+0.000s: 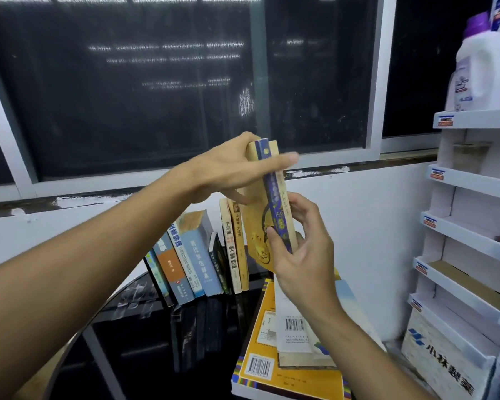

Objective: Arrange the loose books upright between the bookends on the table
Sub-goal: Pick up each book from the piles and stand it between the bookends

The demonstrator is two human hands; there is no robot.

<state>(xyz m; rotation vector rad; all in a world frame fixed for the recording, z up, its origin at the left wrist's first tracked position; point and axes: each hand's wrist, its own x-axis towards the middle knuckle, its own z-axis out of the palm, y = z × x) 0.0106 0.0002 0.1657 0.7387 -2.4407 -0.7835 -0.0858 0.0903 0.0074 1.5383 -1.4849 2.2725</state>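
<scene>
I hold a small bundle of books upright in the air: tan covers around a blue patterned spine. My left hand grips its top from the left. My right hand clasps its lower end. Below and to the left, a row of books stands on the dark glass table; the left ones lean left, the tan ones at the right stand straight. A pile of flat books, with a yellow cover largest, lies at the table's right. No bookend is visible.
A white tiered display rack stands at the right, with a white bottle with a purple cap on its top shelf. A dark window and a white sill run behind the table. A white wall is just behind the row.
</scene>
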